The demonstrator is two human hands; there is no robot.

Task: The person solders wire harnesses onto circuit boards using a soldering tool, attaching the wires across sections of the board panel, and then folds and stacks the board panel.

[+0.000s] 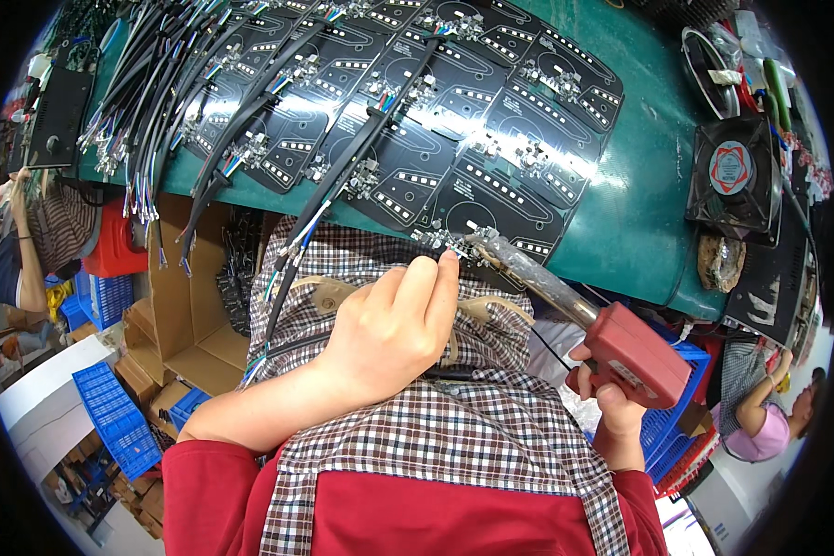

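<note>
My right hand is wrapped around the grip of a red soldering gun. Its long metal barrel slants up and left, and the tip meets the near edge of a black circuit board with white square parts on it. Close to that tip, my left hand has its fingers drawn together at the same board's small metal parts. Whatever sits between those fingertips is too small and covered to make out. Black cables with stripped coloured wire ends lie across neighbouring boards and hang over the table edge.
Several more boards lie in rows on the green table. A black fan stands at the right, near a tan block. A cardboard box sits below the table at left, with blue crates beyond. Other people work at both sides.
</note>
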